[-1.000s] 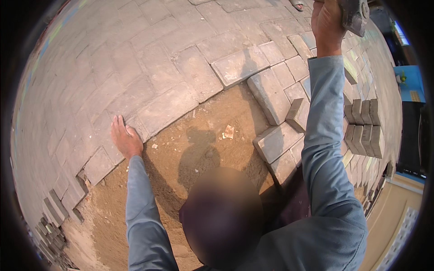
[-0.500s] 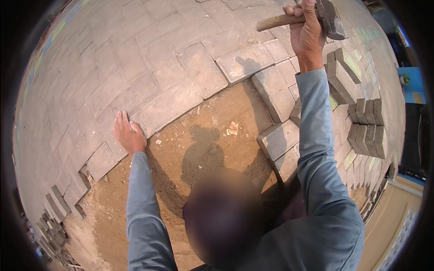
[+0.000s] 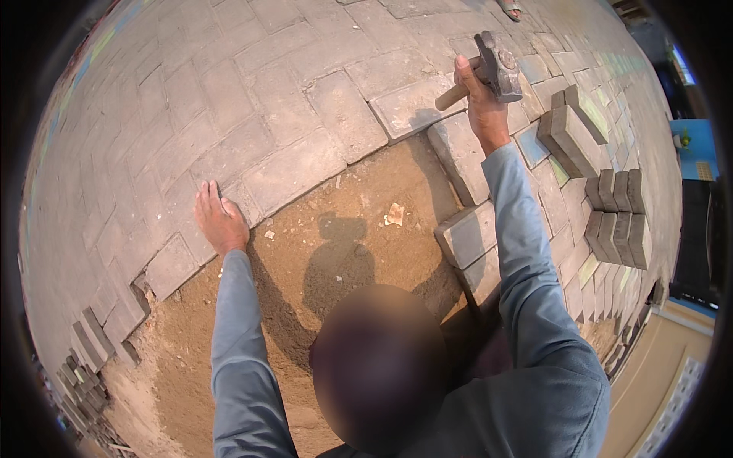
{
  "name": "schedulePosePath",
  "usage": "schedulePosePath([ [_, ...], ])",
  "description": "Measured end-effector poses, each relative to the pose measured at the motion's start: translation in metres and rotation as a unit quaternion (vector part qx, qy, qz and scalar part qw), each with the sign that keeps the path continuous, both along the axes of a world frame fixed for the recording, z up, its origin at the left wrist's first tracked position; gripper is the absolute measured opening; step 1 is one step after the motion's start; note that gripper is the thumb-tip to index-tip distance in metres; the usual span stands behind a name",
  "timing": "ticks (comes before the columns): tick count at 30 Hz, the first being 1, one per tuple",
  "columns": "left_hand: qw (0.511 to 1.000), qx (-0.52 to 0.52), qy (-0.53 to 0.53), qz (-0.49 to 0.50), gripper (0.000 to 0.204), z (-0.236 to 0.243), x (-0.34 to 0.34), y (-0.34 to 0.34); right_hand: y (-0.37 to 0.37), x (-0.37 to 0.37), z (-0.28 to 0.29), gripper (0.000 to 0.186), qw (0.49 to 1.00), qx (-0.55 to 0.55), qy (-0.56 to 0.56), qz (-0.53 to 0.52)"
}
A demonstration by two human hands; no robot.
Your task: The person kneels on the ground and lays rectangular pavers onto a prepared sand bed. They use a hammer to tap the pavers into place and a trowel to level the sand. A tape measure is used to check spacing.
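My right hand (image 3: 485,107) grips a short-handled hammer (image 3: 499,69) by its wooden handle, raised over the paving at the upper right. The hammer's head is dark, heavy and worn. Below and beside it lies a loose-looking paver (image 3: 460,153) at the edge of the bare sand (image 3: 382,191). My left hand (image 3: 219,217) lies flat with fingers stretched out on the laid grey pavers (image 3: 294,172), right at their border with the sand. Nothing is held in it.
Several pavers stand stacked (image 3: 618,217) at the right, with more leaning blocks (image 3: 573,137) above them. Another pile of blocks (image 3: 84,385) sits at the far left. A sandalled foot (image 3: 511,9) shows at the top edge. A small whitish fragment (image 3: 395,214) rests on the sand.
My right hand has come down and leftward with the hammer, toward the pavers by the sand's corner. The left hand has stayed in place. A sandalled foot now shows at the top.
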State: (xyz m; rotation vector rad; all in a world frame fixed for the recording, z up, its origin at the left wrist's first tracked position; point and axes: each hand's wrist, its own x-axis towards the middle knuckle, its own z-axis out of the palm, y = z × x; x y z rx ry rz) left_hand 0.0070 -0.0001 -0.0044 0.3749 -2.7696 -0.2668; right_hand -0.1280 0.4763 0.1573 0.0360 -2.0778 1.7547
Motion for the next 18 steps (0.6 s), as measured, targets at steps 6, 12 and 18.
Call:
schedulePosePath([
  [6, 1.0, -0.002, -0.01, 0.008, 0.051, 0.001, 0.008, -0.005, -0.031, -0.01, 0.134, 0.027, 0.969, -0.023, 0.227, 0.091],
  [12, 1.0, -0.005, -0.025, 0.015, 0.05, 0.0, -0.002, 0.009, 0.027, -0.005, -0.051, 0.04, 0.993, 0.027, -0.07, -0.092],
  [18, 1.0, -0.003, -0.002, 0.0, 0.05, -0.001, 0.003, 0.0, -0.006, -0.008, 0.009, 0.025, 0.993, -0.115, 0.026, 0.019],
])
